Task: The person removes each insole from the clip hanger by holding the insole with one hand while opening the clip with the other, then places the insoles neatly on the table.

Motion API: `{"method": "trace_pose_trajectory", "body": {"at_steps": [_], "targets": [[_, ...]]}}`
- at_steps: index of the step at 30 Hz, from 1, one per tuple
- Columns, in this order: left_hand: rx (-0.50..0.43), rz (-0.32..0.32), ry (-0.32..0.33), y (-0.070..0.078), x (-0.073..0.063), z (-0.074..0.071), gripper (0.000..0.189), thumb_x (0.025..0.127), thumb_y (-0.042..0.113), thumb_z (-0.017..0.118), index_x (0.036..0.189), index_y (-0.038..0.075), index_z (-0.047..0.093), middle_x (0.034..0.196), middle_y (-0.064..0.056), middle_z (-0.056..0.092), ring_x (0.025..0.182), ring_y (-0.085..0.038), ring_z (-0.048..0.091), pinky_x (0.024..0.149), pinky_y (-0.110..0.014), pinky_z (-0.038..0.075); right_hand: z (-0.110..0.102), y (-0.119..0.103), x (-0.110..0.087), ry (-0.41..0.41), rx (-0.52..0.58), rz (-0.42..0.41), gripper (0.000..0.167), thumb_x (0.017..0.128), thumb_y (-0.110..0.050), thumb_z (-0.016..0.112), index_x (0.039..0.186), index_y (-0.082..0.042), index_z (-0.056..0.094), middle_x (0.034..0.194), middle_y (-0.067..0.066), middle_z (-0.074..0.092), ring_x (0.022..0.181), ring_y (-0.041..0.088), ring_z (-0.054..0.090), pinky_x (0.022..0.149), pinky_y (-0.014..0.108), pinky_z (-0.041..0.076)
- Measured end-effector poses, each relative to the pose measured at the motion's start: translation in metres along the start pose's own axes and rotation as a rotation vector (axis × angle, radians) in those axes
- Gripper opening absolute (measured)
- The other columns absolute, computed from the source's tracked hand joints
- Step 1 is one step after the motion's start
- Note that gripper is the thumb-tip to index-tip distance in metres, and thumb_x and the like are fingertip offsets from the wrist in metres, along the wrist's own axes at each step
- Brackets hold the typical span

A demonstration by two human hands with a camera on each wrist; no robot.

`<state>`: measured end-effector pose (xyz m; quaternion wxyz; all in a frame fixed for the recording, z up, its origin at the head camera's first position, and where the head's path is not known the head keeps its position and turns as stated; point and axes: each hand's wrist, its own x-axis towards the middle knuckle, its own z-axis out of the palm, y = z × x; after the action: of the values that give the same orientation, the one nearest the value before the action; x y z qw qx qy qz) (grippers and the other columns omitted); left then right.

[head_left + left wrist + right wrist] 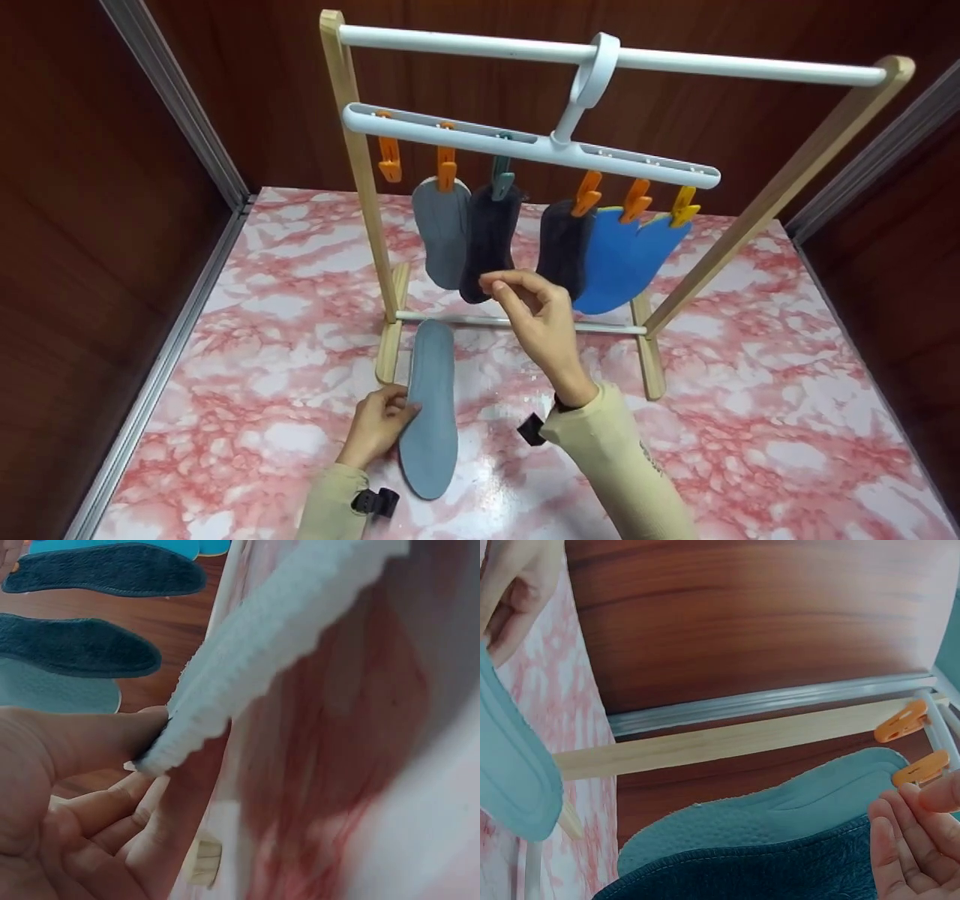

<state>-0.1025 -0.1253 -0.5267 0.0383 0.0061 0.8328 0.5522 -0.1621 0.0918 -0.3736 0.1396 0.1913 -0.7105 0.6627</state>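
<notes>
A grey-blue insole (430, 420) is pinched at its left edge between the thumb and fingers of my left hand (380, 421), low over the tabletop. The left wrist view shows that insole (255, 645) edge-on, thumb on one side and fingers on the other. My right hand (536, 311) is raised with loosely bent fingers and nothing visible in its grasp. From the head view it overlaps the lower end of a dark insole (491, 232) hung from a teal clip (503, 176). Beside it hangs another grey insole (441, 236) from an orange clip (447, 169).
A white clip hanger (555, 150) hangs on the rack's white top bar (480, 46). Farthest left is an orange clip (388, 157) with nothing in it. Another dark insole (561, 244) and blue insoles (626, 262) hang at right. Wooden posts (787, 187) stand at both sides.
</notes>
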Motion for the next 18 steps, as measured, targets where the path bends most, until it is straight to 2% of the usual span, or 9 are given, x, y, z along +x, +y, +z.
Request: {"method": "trace_pose_trajectory", "body": {"at_steps": [5,7,14,18], "targets": [[0.016,-0.004,-0.019,-0.0037,0.0012,0.0032,0.021,0.086,0.008,0.067,0.103,-0.006,0.066,0.082,-0.011,0.068,0.07,-0.014,0.062,0.065,-0.023,0.049,-0.0016,-0.0005,-0.0016,0.005,0.027,0.002,0.016,0.092,-0.002,0.06,0.1,0.008,0.069,0.099,0.021,0.069,0.092,0.026,0.069,0.087,0.034,0.054],[0.022,-0.009,-0.011,-0.0052,0.0013,0.0036,0.021,0.086,0.008,0.068,0.101,-0.006,0.066,0.08,-0.01,0.067,0.069,-0.012,0.06,0.065,-0.023,0.048,-0.0024,0.0006,-0.0019,0.001,0.036,0.003,0.016,0.092,-0.001,0.059,0.1,0.009,0.068,0.099,0.022,0.069,0.093,0.029,0.068,0.088,0.035,0.054],[0.059,-0.027,0.011,-0.0061,0.0029,0.0078,0.017,0.085,0.007,0.068,0.099,-0.003,0.067,0.076,-0.006,0.065,0.068,-0.013,0.06,0.065,-0.025,0.048,-0.0042,0.0028,-0.0026,-0.002,0.033,-0.008,0.015,0.092,0.0,0.059,0.099,0.009,0.068,0.098,0.022,0.069,0.091,0.029,0.069,0.086,0.033,0.054],[0.07,-0.015,0.037,-0.0057,0.003,0.0099,0.018,0.084,0.005,0.068,0.1,-0.004,0.066,0.073,-0.006,0.063,0.066,-0.013,0.06,0.063,-0.025,0.048,-0.0044,0.0037,-0.0035,-0.012,0.047,0.001,0.016,0.092,0.0,0.059,0.1,0.01,0.068,0.098,0.023,0.069,0.091,0.03,0.068,0.086,0.032,0.054]]}}
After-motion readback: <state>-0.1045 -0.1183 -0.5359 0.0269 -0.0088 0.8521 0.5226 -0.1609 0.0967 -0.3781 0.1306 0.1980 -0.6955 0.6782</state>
